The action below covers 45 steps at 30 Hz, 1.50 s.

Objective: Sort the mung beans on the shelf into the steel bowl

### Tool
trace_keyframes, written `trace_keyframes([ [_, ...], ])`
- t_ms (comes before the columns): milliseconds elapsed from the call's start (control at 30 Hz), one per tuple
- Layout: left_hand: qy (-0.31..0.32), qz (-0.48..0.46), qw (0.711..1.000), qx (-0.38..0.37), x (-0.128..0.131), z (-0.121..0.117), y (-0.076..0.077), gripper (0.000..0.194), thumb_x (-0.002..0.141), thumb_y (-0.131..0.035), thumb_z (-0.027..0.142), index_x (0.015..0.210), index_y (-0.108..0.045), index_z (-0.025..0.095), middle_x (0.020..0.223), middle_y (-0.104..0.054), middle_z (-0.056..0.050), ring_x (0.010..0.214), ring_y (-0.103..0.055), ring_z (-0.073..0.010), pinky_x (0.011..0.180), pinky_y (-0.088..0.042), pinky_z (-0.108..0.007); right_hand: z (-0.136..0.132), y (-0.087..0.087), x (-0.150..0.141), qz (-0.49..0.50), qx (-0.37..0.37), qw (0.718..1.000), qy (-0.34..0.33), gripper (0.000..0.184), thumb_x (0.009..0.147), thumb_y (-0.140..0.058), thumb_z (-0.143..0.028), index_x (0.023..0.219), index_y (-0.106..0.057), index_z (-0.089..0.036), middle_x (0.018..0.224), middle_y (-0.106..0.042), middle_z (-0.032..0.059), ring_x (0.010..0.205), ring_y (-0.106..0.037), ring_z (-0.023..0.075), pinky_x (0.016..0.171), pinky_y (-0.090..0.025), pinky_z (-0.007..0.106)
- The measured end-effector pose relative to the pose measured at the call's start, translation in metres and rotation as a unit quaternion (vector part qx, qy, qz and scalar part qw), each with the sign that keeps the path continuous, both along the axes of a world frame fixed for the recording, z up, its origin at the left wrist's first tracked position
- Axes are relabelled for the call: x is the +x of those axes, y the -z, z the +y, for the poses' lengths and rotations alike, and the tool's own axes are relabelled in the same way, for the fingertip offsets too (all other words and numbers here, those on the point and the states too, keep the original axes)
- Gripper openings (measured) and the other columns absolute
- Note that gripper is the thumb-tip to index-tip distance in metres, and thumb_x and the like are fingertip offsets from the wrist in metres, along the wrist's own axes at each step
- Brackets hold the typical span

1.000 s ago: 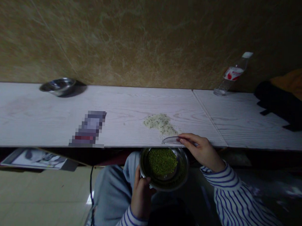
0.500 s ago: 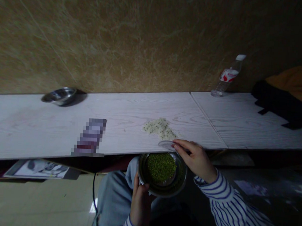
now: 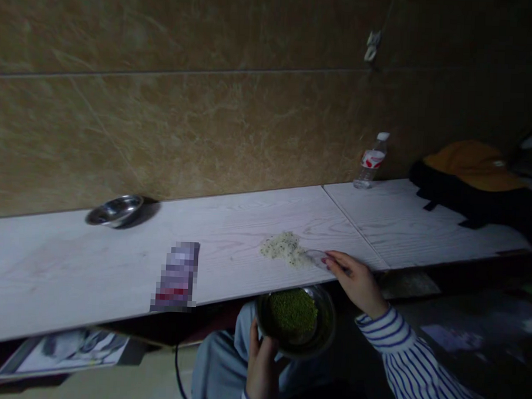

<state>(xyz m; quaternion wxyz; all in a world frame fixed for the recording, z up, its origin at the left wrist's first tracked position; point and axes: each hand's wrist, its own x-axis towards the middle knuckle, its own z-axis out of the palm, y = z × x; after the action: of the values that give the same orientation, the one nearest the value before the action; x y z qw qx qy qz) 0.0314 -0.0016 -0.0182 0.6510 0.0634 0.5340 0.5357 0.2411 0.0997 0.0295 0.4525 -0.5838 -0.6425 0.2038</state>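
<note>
My left hand [image 3: 263, 364] grips the near-left rim of a metal bowl [image 3: 326, 337], keeping it just below the table's front edge. Green mung beans [image 3: 293, 313] cover much of the bowl's bottom. Between the fingers and thumb of my right hand [image 3: 355, 281] is a thin, clear, rounded plastic piece [image 3: 317, 257], perhaps a lid. Its far edge is at the right side of a loose pile of white grains [image 3: 285, 248], which look like rice with dark green beans mixed in. I cannot tell whether the plastic piece touches the tabletop.
A second metal bowl [image 3: 115, 212] rests tilted near the wall at left. A blurred-out, phone-shaped item [image 3: 177, 278] lies on the white table [image 3: 230, 221]. Toward the back right stand a water bottle [image 3: 371, 163] and a dark bag with an orange-yellow top [image 3: 474, 164].
My view has tilted up, so the scene sits lower. The plastic piece in my right hand has moved from the table's front edge above the bowl to the pile's right side.
</note>
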Motion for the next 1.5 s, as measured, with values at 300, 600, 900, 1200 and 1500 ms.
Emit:
trace_keyframes([
  [300,0.071,0.008,0.997,-0.014,-0.025,0.008,-0.011,0.070,0.060,-0.050,0.019,0.128,-0.039,0.034,0.101,-0.053,-0.005,0.081,-0.054,-0.0204,0.064,-0.049,-0.034,-0.009,-0.005,-0.002,0.120,-0.017,0.992,0.045,0.039,0.075,-0.064,-0.043,0.104,-0.064,-0.017,0.090,-0.073,0.0117,0.084,-0.069,0.0241,0.080,-0.054,0.040],
  [600,0.068,-0.006,0.998,-0.011,-0.013,0.013,-0.011,0.072,0.066,-0.052,0.023,0.134,-0.035,0.036,0.114,-0.054,-0.005,0.090,-0.057,-0.0215,0.068,-0.048,-0.034,0.013,-0.016,0.007,0.038,0.017,0.999,0.006,0.029,0.083,-0.055,-0.036,0.102,-0.065,-0.017,0.095,-0.072,0.0104,0.084,-0.069,0.0209,0.074,-0.055,0.035],
  [900,-0.018,-0.025,0.999,0.025,0.010,0.009,0.001,0.074,0.067,-0.057,0.025,0.138,-0.037,0.032,0.131,-0.051,-0.006,0.111,-0.050,-0.0265,0.073,-0.048,-0.031,0.102,-0.027,-0.034,-0.062,0.028,0.988,-0.138,0.020,0.082,-0.055,-0.026,0.097,-0.067,-0.021,0.092,-0.072,0.0048,0.086,-0.066,0.0180,0.078,-0.051,0.031],
  [1200,-0.027,-0.018,0.999,0.034,0.009,0.013,0.004,0.074,0.068,-0.058,0.028,0.139,-0.035,0.033,0.133,-0.049,-0.007,0.115,-0.050,-0.0295,0.074,-0.049,-0.033,0.113,-0.025,-0.053,-0.123,0.015,0.968,-0.220,0.019,0.082,-0.054,-0.022,0.093,-0.069,-0.024,0.086,-0.072,0.0015,0.079,-0.065,0.0163,0.073,-0.048,0.028],
  [1500,-0.037,-0.005,0.999,0.019,0.005,0.019,-0.005,0.071,0.068,-0.056,0.025,0.137,-0.039,0.032,0.135,-0.047,-0.007,0.118,-0.047,-0.0305,0.071,-0.051,-0.032,0.090,-0.034,-0.047,-0.129,0.001,0.954,-0.272,0.021,0.084,-0.053,-0.021,0.097,-0.069,-0.022,0.089,-0.073,0.0005,0.079,-0.066,0.0136,0.073,-0.048,0.025],
])
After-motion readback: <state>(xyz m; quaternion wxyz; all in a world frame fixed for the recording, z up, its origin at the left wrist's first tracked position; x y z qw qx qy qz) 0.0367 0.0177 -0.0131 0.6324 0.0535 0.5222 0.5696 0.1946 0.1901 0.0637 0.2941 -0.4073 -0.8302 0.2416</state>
